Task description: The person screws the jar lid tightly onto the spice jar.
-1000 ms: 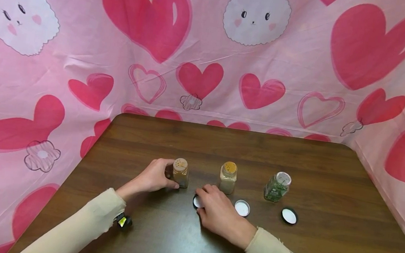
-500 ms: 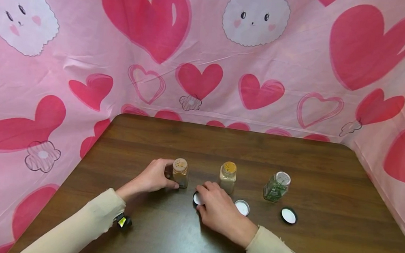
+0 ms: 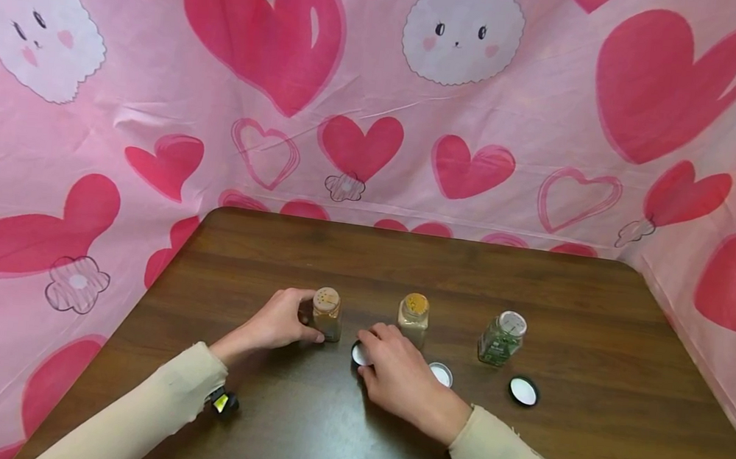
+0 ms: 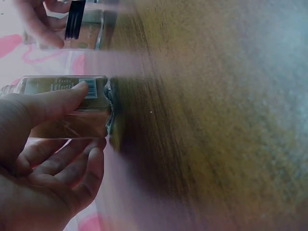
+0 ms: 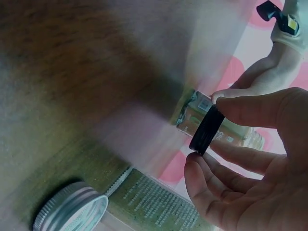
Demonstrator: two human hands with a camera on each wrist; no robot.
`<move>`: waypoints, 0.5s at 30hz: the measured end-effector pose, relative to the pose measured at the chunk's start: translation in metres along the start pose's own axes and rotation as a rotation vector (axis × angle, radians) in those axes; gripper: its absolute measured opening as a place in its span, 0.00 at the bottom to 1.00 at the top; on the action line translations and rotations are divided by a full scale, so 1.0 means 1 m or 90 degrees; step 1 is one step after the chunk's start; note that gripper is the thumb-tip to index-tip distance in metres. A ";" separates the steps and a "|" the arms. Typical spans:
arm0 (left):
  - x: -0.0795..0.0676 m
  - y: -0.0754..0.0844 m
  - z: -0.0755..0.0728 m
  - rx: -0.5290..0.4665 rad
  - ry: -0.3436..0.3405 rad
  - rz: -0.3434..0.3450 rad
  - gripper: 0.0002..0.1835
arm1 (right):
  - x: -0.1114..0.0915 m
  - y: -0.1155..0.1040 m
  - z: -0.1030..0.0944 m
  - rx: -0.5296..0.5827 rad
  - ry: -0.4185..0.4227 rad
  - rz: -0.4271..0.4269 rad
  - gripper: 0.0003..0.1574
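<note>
My left hand grips a spice jar of brown powder, standing upright on the table with a perforated shaker top. In the left wrist view the thumb presses the jar's labelled side and the fingers curl along the opposite side. My right hand pinches a black screw lid by its edge between thumb and fingers. Its white inner face shows in the head view. Just behind that hand stands a second jar of pale powder with a yellow-dusted top, its lower part partly covered by the hand.
A jar of green herbs stands to the right. A silver-rimmed lid lies by my right wrist, partly hidden, and another black lid lies farther right, both white side up. Pink heart-printed cloth hangs behind the wooden table.
My right hand has shifted slightly away from me with the black lid, now overlapping more of the silver-rimmed lid. My left hand keeps its hold on the jar, unmoved.
</note>
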State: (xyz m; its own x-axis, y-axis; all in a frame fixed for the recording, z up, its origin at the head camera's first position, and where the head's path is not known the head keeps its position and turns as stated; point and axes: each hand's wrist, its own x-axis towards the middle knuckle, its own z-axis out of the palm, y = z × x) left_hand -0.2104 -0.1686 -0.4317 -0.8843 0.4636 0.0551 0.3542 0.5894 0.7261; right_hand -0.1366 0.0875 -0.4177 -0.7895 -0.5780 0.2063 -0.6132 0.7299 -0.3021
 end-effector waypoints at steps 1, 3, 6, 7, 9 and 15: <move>0.000 0.000 0.000 -0.001 0.000 0.004 0.25 | 0.000 0.000 0.000 0.000 0.002 -0.001 0.26; 0.000 -0.001 0.000 -0.006 0.000 0.003 0.25 | 0.000 0.000 -0.001 -0.001 0.007 -0.002 0.26; 0.000 -0.001 0.001 -0.010 -0.001 0.002 0.25 | 0.001 0.000 -0.001 -0.001 0.013 -0.002 0.27; -0.001 -0.001 0.001 -0.009 -0.002 -0.001 0.25 | 0.001 0.000 -0.002 0.000 0.015 -0.003 0.27; -0.001 0.000 0.001 -0.007 -0.003 -0.006 0.25 | 0.001 0.000 -0.002 0.001 0.020 -0.005 0.27; -0.002 0.001 0.000 -0.006 -0.005 -0.010 0.25 | 0.004 -0.001 -0.006 0.010 0.024 -0.006 0.27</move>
State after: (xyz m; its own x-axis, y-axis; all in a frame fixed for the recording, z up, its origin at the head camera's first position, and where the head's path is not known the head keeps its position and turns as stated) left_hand -0.2085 -0.1686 -0.4315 -0.8875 0.4592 0.0382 0.3369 0.5902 0.7336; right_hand -0.1397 0.0865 -0.4114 -0.7842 -0.5704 0.2442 -0.6205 0.7187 -0.3139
